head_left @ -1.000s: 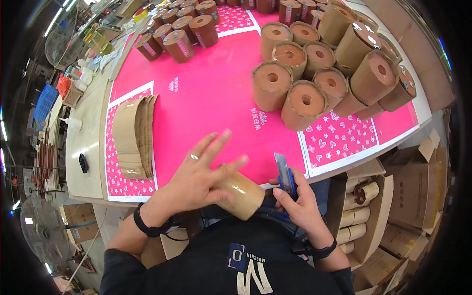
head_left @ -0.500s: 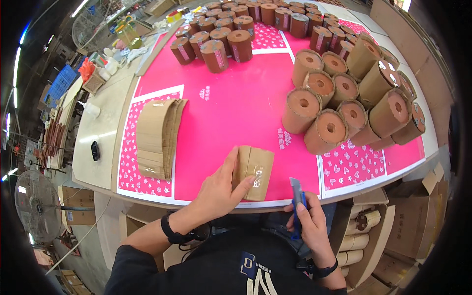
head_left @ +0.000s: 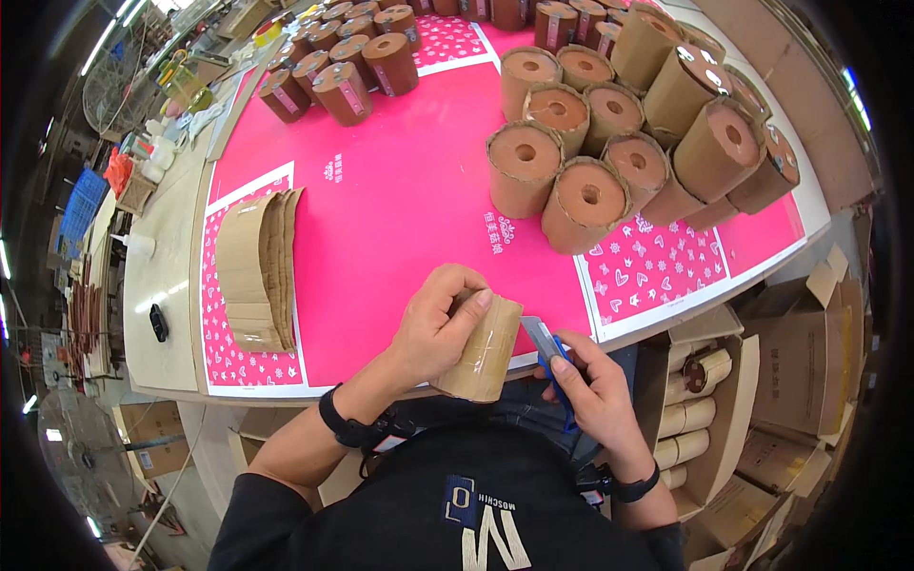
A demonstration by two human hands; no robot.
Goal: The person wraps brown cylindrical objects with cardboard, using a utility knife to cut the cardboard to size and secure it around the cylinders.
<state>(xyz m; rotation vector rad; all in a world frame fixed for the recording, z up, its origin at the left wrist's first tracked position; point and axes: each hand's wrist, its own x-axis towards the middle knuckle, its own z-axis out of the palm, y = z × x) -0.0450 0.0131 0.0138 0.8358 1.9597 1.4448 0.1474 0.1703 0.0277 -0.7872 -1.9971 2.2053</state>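
Note:
My left hand [head_left: 440, 328] is closed on a cylinder wrapped in brown cardboard [head_left: 484, 354], tilted at the table's near edge, with shiny clear tape on its side. In my right hand [head_left: 588, 385] is a utility knife [head_left: 550, 357] with a blue handle. Its blade is out and points up toward the cylinder's right side, close to it; whether it touches I cannot tell. Right of centre stand several cardboard-wrapped cylinders [head_left: 526, 160], brown-red on top with a round hole, some stacked on others. A stack of curved cardboard sheets [head_left: 255, 271] lies at the left.
Bare brown-red cylinders [head_left: 343, 93] stand in rows at the back. A pink printed sheet [head_left: 381, 209] covers the table. A small black object [head_left: 158, 324] lies on the left table edge. At lower right, an open carton [head_left: 728, 419] holds wrapped cylinders. A fan [head_left: 90, 452] stands lower left.
My left hand has turned and tilted the wrapped cylinder and now grips it from above. The knife has come nearer to it. The whole view has shifted, so the table things sit farther left.

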